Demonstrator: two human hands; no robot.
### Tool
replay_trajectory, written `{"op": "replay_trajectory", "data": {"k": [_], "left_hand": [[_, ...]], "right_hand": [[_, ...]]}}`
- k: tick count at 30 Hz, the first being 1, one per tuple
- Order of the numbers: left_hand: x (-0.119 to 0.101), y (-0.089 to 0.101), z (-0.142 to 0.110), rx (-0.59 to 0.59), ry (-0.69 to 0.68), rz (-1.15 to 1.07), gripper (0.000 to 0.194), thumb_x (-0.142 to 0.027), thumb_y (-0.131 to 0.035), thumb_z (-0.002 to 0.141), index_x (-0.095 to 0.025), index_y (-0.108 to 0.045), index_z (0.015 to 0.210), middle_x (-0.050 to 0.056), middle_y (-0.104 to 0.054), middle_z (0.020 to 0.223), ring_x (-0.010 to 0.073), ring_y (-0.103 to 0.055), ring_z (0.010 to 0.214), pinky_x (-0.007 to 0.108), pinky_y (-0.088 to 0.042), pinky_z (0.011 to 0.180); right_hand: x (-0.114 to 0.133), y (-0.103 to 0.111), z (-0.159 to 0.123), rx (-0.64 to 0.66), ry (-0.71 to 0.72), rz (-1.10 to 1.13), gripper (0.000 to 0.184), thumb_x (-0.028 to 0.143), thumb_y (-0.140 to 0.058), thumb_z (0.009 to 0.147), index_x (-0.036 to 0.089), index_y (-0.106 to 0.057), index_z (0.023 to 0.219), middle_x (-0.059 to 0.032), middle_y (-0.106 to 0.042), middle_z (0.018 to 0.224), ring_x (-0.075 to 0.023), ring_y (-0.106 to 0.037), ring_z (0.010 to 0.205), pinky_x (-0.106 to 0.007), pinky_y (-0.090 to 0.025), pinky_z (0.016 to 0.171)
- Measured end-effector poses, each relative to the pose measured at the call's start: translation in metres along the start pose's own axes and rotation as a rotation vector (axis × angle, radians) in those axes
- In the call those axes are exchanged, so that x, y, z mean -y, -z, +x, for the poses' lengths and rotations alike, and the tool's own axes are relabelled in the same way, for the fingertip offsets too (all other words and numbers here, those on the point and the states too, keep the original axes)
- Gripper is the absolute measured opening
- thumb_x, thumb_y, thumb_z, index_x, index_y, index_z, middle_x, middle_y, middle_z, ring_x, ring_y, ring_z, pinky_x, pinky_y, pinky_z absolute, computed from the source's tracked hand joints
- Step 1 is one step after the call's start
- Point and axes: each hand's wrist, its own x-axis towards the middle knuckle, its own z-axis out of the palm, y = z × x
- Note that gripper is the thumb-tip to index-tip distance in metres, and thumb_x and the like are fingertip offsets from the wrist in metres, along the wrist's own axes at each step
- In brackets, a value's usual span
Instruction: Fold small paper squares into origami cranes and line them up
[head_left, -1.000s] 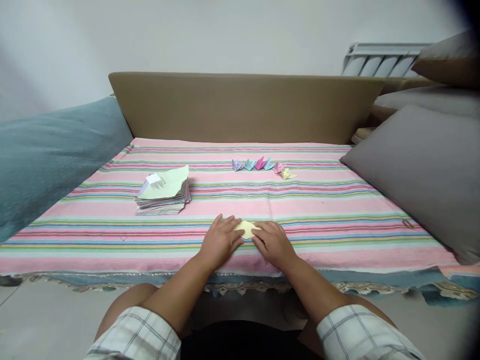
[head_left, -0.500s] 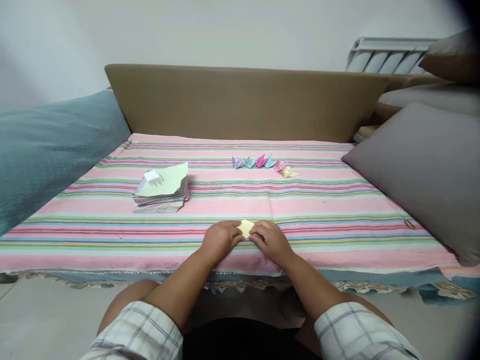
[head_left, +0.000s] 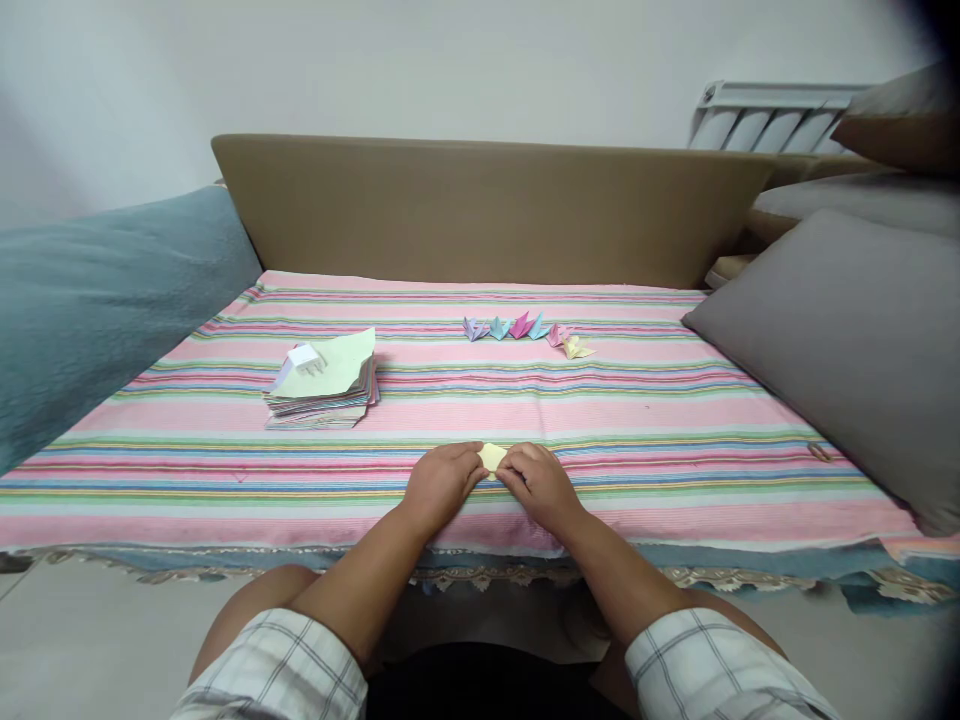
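Observation:
Between my two hands is a small folded piece of pale yellow paper [head_left: 492, 457], low over the striped cloth [head_left: 450, 405]. My left hand [head_left: 442, 483] pinches its left edge between thumb and fingers. On the opposite edge, my right hand [head_left: 541, 483] has a like pinch, with the fingers curled. Parts of the paper are hidden under the fingertips. Beyond my hands stands a loose row of folded paper cranes [head_left: 520, 326] in purple, blue, pink and yellow.
To the left sits a stack of paper sheets [head_left: 322, 405] with a white plug-like block [head_left: 305, 359] on top. A blue-green covered armrest [head_left: 127, 290] bounds the left side and grey cushions [head_left: 832, 340] the right. A brown backrest [head_left: 480, 210] rises behind. A small brown loop [head_left: 819, 452] lies near the cushion.
My fingers, earlier stretched flatter over the yellow paper, have curled in and now pinch its two edges. The camera view has shifted slightly. The cranes and paper stack stay put.

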Motion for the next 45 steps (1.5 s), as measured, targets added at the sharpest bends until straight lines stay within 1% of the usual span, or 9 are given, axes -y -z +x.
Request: {"op": "replay_trajectory", "data": {"k": [3,7,17,26,32,36,38,41,45], "left_hand": [[-0.002,0.002,-0.001,-0.011,0.012,-0.030,0.019,-0.030,-0.049,0.086,-0.020,-0.064,0.079,0.006,-0.064,0.112,0.0199,-0.060,0.099,0.035,-0.048,0.086],[-0.002,0.003,-0.002,-0.040,0.045,-0.084,0.017,-0.031,-0.054,0.082,-0.019,-0.062,0.073,0.007,-0.063,0.113,0.0206,-0.058,0.101,0.035,-0.047,0.087],[0.002,-0.002,0.000,-0.066,0.131,-0.165,0.016,-0.028,-0.058,0.077,-0.018,-0.059,0.065,0.009,-0.065,0.106,0.0224,-0.056,0.103,0.038,-0.044,0.088],[-0.001,-0.003,0.004,-0.064,0.147,-0.151,0.017,-0.025,-0.057,0.076,-0.018,-0.058,0.061,0.010,-0.066,0.101,0.0228,-0.057,0.101,0.039,-0.044,0.088],[-0.006,-0.001,0.005,-0.086,0.193,-0.091,0.014,-0.025,-0.062,0.071,-0.020,-0.058,0.059,0.006,-0.064,0.110,0.0260,-0.052,0.104,0.043,-0.042,0.088],[-0.010,-0.001,0.004,-0.077,0.244,-0.055,0.014,-0.027,-0.063,0.070,-0.020,-0.057,0.060,0.005,-0.060,0.117,0.0303,-0.046,0.113,0.047,-0.040,0.090],[-0.010,-0.001,0.003,-0.069,0.262,-0.056,0.012,-0.027,-0.063,0.071,-0.021,-0.056,0.062,0.004,-0.058,0.120,0.0308,-0.044,0.115,0.048,-0.040,0.091],[-0.009,-0.001,0.004,-0.069,0.274,-0.094,0.007,-0.025,-0.062,0.071,-0.021,-0.057,0.071,0.004,-0.057,0.122,0.0287,-0.044,0.115,0.047,-0.039,0.092],[-0.006,0.001,0.004,-0.048,0.261,-0.158,0.008,-0.017,-0.060,0.070,-0.022,-0.058,0.076,0.004,-0.057,0.121,0.0252,-0.046,0.113,0.045,-0.040,0.093]], "right_hand": [[0.001,-0.002,0.001,-0.008,-0.026,-0.022,0.015,0.030,-0.050,0.087,0.021,-0.060,0.079,-0.0030,-0.059,0.087,-0.0177,-0.051,0.083,-0.031,-0.037,0.078],[0.001,-0.004,0.003,-0.030,-0.040,-0.032,0.016,0.030,-0.050,0.086,0.020,-0.058,0.076,-0.0032,-0.058,0.082,-0.0177,-0.051,0.081,-0.031,-0.037,0.076],[0.002,-0.005,0.006,-0.055,-0.079,-0.031,0.016,0.027,-0.051,0.083,0.019,-0.054,0.069,-0.0030,-0.055,0.077,-0.0169,-0.051,0.077,-0.029,-0.039,0.071],[0.005,-0.009,0.009,-0.102,-0.124,-0.071,0.016,0.026,-0.053,0.079,0.020,-0.052,0.064,-0.0021,-0.054,0.073,-0.0161,-0.051,0.070,-0.028,-0.038,0.067],[0.003,-0.012,0.009,-0.112,-0.132,-0.061,0.015,0.026,-0.055,0.077,0.021,-0.051,0.063,-0.0019,-0.054,0.073,-0.0166,-0.051,0.073,-0.028,-0.038,0.069],[0.003,-0.014,0.008,-0.132,-0.164,-0.048,0.010,0.027,-0.057,0.075,0.021,-0.052,0.070,-0.0012,-0.055,0.074,-0.0170,-0.051,0.072,-0.028,-0.038,0.067],[0.003,-0.014,0.008,-0.137,-0.185,-0.033,0.008,0.027,-0.058,0.074,0.021,-0.052,0.074,-0.0012,-0.055,0.076,-0.0176,-0.051,0.073,-0.029,-0.038,0.067],[0.002,-0.011,0.009,-0.115,-0.183,0.019,0.006,0.025,-0.057,0.075,0.021,-0.053,0.077,-0.0021,-0.057,0.080,-0.0179,-0.052,0.075,-0.029,-0.039,0.068],[-0.002,-0.006,0.009,-0.059,-0.170,0.094,0.009,0.019,-0.054,0.075,0.020,-0.055,0.084,-0.0020,-0.058,0.082,-0.0158,-0.052,0.070,-0.028,-0.041,0.065]]}}
